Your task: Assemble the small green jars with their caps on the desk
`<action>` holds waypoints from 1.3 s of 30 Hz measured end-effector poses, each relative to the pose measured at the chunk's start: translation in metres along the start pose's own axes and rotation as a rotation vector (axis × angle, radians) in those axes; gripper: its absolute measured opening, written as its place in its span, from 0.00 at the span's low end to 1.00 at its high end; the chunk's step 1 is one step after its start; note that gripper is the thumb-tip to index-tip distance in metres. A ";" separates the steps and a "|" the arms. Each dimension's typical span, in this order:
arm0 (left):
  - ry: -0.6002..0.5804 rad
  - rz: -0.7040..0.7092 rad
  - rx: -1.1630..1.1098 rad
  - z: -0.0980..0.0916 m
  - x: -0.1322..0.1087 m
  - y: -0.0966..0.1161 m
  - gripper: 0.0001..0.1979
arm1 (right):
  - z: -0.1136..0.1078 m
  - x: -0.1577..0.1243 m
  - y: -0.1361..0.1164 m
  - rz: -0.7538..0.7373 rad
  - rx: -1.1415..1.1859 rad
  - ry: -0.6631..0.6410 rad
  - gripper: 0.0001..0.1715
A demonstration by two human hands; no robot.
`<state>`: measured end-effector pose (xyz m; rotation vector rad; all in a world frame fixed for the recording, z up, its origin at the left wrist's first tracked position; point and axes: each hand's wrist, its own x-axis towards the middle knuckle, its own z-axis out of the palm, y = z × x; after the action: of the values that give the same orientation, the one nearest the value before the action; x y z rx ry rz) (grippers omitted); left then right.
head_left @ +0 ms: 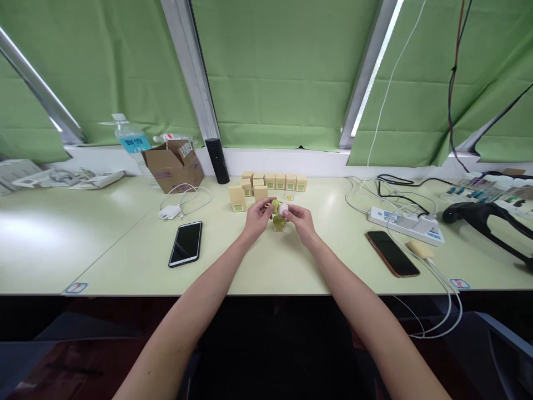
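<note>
Yellow-green, a small glass-like bottle [279, 224] stands on the pale cream table [266, 272] in the head view. At its top, the left hand [257, 218] pinches a small green piece [275, 206], and the right hand [302, 220] grips a small white rounded cap [283, 209]. Beyond the bottle sit small cream cardboard boxes [280, 182]; left of it lies a black-screened, white-framed phone [186, 244].
</note>
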<state>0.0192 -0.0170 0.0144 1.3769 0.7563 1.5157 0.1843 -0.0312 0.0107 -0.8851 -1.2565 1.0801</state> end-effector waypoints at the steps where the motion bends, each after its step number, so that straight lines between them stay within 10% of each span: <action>1: -0.009 -0.004 0.005 0.000 0.000 0.000 0.22 | 0.000 0.000 0.000 -0.002 -0.002 -0.003 0.33; 39: -0.031 0.321 0.476 -0.002 -0.005 -0.014 0.25 | -0.001 0.000 0.005 0.001 0.010 -0.002 0.36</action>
<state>0.0201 -0.0154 -0.0005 1.9465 0.9518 1.6149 0.1849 -0.0296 0.0060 -0.8778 -1.2515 1.0872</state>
